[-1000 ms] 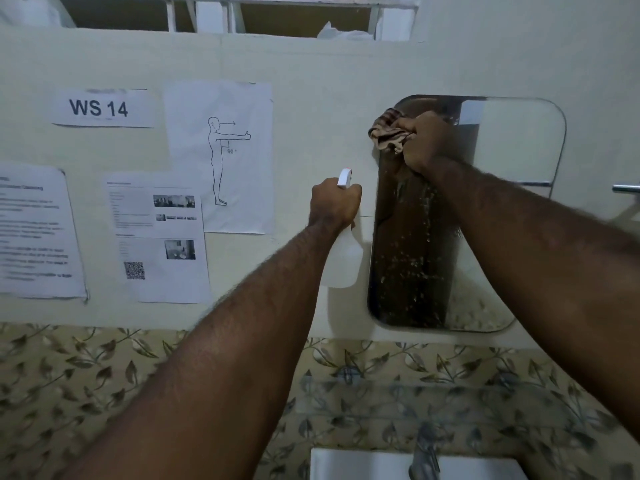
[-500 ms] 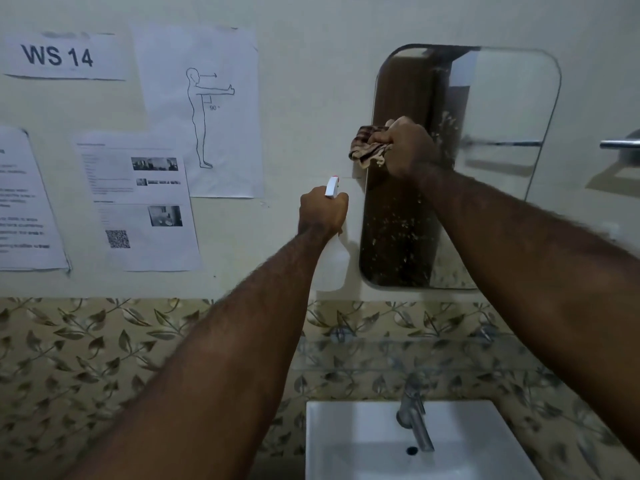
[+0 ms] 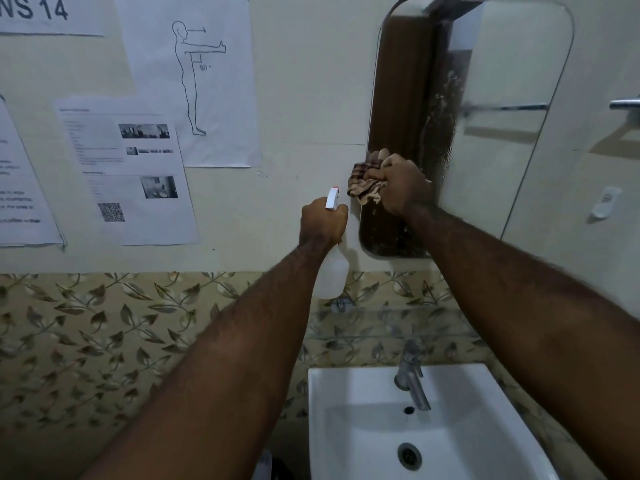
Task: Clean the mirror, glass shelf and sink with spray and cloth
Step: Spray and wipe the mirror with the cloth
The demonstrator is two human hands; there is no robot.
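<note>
Tap (image 3: 412, 379) over sink (image 3: 349, 393), below mirror (image 3: 512, 98).

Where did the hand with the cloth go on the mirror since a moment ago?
The right hand wiped the checked cloth down the left edge of the mirror, from the top corner to the lower part. Nothing was picked up or let go. The left hand kept holding the spray bottle beside the mirror.

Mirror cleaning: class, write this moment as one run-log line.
step: wiping mirror | right hand: cloth on lower left edge | left hand: spray bottle, upright | sink: untouched
</note>
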